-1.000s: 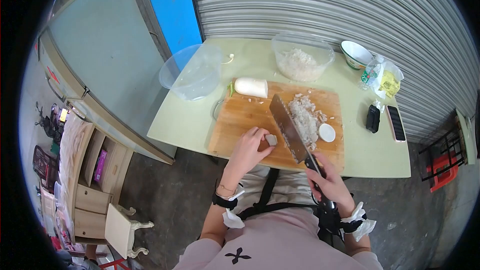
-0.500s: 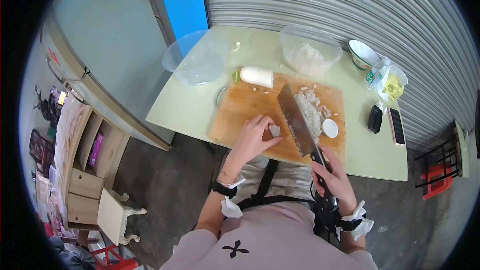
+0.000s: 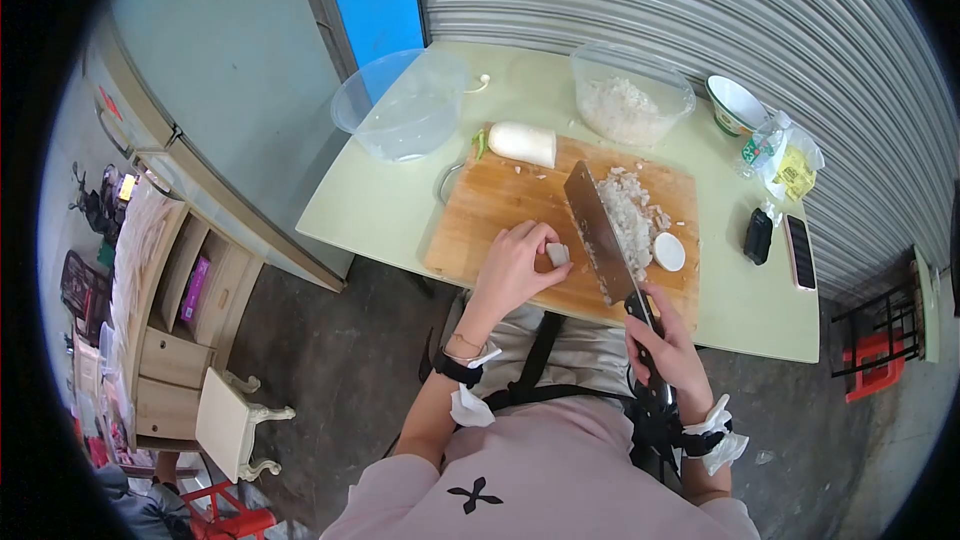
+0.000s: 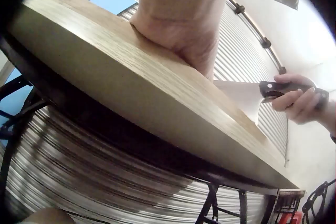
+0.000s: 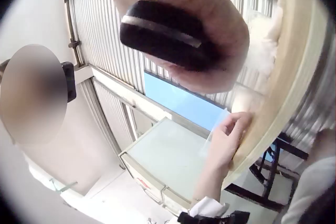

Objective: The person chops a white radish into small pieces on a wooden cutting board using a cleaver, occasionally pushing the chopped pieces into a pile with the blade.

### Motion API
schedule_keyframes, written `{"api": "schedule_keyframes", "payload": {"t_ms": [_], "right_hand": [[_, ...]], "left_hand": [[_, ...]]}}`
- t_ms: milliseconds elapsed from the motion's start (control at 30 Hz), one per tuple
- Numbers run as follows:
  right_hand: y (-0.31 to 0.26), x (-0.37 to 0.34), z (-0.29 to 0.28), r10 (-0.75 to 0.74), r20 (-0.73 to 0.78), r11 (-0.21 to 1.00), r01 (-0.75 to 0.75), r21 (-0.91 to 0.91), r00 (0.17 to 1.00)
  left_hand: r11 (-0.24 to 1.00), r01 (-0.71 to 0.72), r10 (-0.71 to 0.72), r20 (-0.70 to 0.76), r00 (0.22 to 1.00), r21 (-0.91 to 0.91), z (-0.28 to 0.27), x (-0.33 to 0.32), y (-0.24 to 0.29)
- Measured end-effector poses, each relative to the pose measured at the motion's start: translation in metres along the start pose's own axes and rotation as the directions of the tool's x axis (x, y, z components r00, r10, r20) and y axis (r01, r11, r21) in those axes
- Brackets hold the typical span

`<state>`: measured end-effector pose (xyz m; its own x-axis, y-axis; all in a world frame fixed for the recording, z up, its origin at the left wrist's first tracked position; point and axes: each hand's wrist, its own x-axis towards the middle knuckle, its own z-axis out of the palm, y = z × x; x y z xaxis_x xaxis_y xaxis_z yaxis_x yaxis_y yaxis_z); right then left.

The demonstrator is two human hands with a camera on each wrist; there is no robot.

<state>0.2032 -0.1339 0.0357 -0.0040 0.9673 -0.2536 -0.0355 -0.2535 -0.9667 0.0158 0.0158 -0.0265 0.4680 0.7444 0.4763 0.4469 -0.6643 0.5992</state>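
1. Left hand (image 3: 515, 265): centre of the head view; fingers bent, narrow, thumb and fingers holding a chunk (image 3: 557, 254).
2. Chunk: small, pale; lower middle of the board (image 3: 487, 205), left of the blade.
3. Right hand (image 3: 670, 342): right of centre, lower half; fingers wrapped round the handle of a cleaver (image 3: 597, 220).
4. Cleaver: blade slanting to upper left, between chunk and heap (image 3: 632, 215); contact with the board cannot be told.
5. Heap: white, chopped; right half of the board.
6. Disc (image 3: 668, 252): white, round; lower right of the heap.
7. Radish (image 3: 522, 144): white, cut; board's upper left.
8. Tub (image 3: 400, 125): clear; upper left of the table (image 3: 350, 210).
9. Box (image 3: 632, 105): clear, holding white bits; upper right of centre.
10. Bowl (image 3: 735, 107), phone (image 3: 800, 252): table's right side.
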Motion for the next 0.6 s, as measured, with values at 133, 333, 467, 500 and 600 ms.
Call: {"api": "schedule_keyframes", "payload": {"t_ms": [133,333,467,500,600], "right_hand": [[0.002,0.003,-0.006,0.018,0.029,0.997,-0.02,0.081,0.999],[0.002,0.004,-0.013,0.04,0.004,0.987,-0.041,0.154,0.999],[-0.006,-0.001,-0.018,0.051,0.032,0.979,-0.057,0.197,0.998],[-0.009,-0.004,-0.019,0.035,0.038,0.983,-0.041,0.18,0.999],[-0.019,-0.014,-0.017,0.012,0.004,0.99,-0.012,0.137,1.0]], "left_hand": [[1.0,0.004,-0.004,-0.003,1.0,0.017,-0.002,-0.002,0.003],[1.0,0.007,-0.007,-0.006,1.0,0.027,-0.001,-0.001,0.005],[1.0,0.002,-0.002,-0.008,1.0,0.026,-0.002,-0.002,0.005],[1.0,0.007,-0.006,-0.011,1.0,0.022,0.0,-0.001,0.004],[1.0,0.003,-0.003,-0.008,1.0,0.022,-0.001,-0.002,0.003]]}}
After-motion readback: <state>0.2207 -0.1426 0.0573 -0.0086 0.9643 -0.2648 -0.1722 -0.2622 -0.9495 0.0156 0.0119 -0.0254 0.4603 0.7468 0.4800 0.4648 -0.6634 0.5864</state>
